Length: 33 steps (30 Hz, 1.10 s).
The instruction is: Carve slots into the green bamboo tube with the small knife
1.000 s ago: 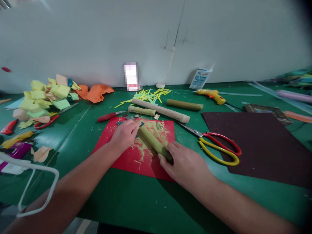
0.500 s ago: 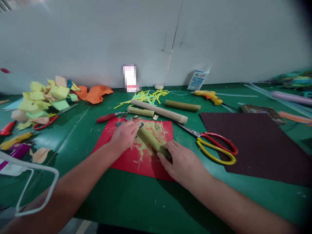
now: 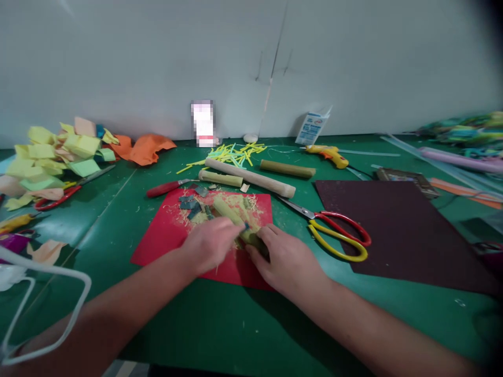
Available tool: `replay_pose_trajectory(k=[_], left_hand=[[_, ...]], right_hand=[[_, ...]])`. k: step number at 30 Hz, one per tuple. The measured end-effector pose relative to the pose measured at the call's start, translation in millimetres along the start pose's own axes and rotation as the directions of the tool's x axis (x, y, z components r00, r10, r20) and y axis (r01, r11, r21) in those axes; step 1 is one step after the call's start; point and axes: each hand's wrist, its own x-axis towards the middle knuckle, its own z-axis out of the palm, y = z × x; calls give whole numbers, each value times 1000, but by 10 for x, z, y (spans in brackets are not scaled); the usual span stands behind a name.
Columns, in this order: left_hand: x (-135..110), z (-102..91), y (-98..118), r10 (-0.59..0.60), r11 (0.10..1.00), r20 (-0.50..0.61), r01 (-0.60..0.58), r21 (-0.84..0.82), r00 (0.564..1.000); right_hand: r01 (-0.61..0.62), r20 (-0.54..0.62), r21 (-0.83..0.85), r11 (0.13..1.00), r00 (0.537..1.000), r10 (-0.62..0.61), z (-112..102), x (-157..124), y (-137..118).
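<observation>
A green-yellow bamboo tube [image 3: 227, 208] lies slanted over a red sheet [image 3: 155, 235]. Its near end is in the grip of my right hand [image 3: 291, 259]. My left hand [image 3: 212, 243] is closed in a pinch on a small dark piece of sandpaper [image 3: 247, 226], pressed to the tube close by my right fingers. Pale dust and shavings [image 3: 257, 203] cover the middle of the sheet. More dark sandpaper scraps [image 3: 188, 202] lie on its far left part, beside my left hand.
Behind the sheet lie a red-handled tool [image 3: 167, 188], a pale rod [image 3: 251, 178] and other bamboo pieces [image 3: 287, 168]. Scissors [image 3: 341, 235] rest at right, partly over a dark board [image 3: 401, 230]. A yellow glue gun [image 3: 328, 156] lies farther back; folded papers [image 3: 51, 157] pile up left.
My left hand has slid along the tube toward me and my right hand, uncovering the tube's far end and the dark scraps. My right hand keeps its grip. The view has shifted slightly right.
</observation>
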Motion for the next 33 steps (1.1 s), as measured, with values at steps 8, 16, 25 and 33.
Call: replay_pose_trajectory(k=[8, 16, 25, 33], left_hand=[[18, -8, 89, -29, 997, 27, 27, 79, 999], [-7, -4, 75, -66, 990, -54, 72, 120, 996], [62, -77, -209, -199, 970, -174, 220, 105, 964], [18, -44, 1, -157, 974, -141, 177, 138, 977]], right_hand=[[-3, 2, 11, 1000, 1000, 2, 9, -1, -7], [-8, -10, 13, 1000, 1000, 9, 18, -8, 0], [-38, 12, -4, 999, 999, 38, 6, -14, 10], [-46, 38, 19, 999, 998, 46, -34, -33, 43]])
